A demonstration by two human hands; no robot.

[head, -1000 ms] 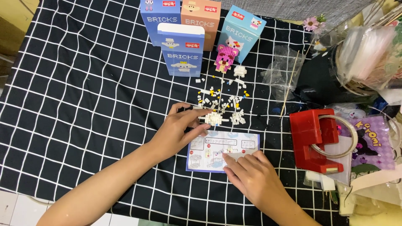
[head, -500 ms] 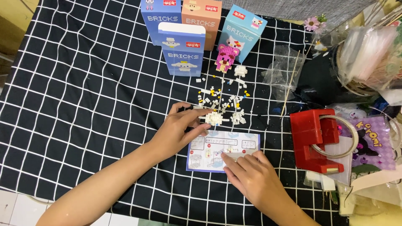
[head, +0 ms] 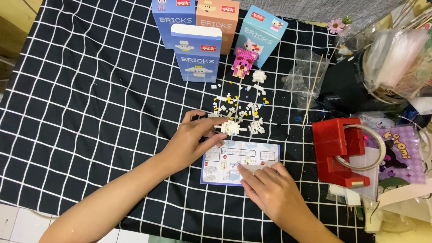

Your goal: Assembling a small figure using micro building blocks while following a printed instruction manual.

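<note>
Nothing has shifted: the left hand (head: 191,140) is still pinching the white brick cluster (head: 231,127), while the right hand (head: 270,191) is pressing flat, fingers together, on the instruction sheet (head: 225,168).

Single view only, from a camera worn on the person's head. It looks steeply down, almost plumb, onto a black cloth with a white grid (head: 90,112) covering the table. The person sits at the near edge; both forearms enter from the bottom of the frame, the left hand (head: 191,141) left of centre, the right hand (head: 270,193) nearer. Distance is moderate: the whole cloth width shows. The far edge carries upright boxes (head: 198,51), cut off at the top. At right, a red tape dispenser (head: 337,153) and clutter run out of frame. No second view exists for overlap.
</note>
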